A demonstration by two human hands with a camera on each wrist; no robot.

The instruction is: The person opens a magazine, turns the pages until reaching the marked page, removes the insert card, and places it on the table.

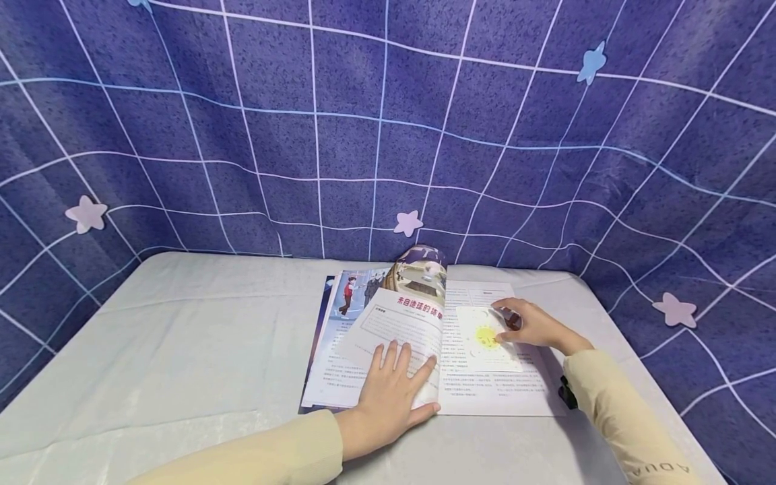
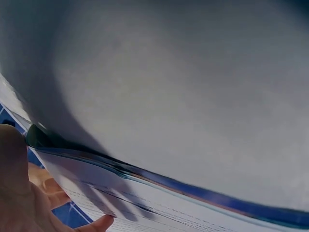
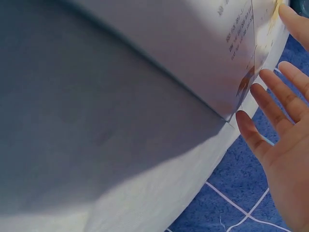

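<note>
A magazine-like book [image 1: 503, 397] lies spread on the pale cloth, its left leaf [image 1: 403, 337] bowed up at the top under a red title. My left hand [image 1: 384, 404] lies across the lower part of that leaf, fingers spread and pressing it down. On the right-hand page is a white card with a yellow sun [image 1: 486, 338] on it. My right hand [image 1: 536, 325] reaches over the card, thumb near the sun and fingers by its upper right edge. In the right wrist view, the right hand's fingers [image 3: 273, 104] are loosely extended, fingertips beside the page.
Pale cloth covers the table [image 1: 182, 350], which reaches far out to the left of the book. A blue gridded curtain [image 1: 364, 135] with star shapes hangs behind and along both sides. A small black object [image 1: 567, 393] shows at the right sleeve's underside.
</note>
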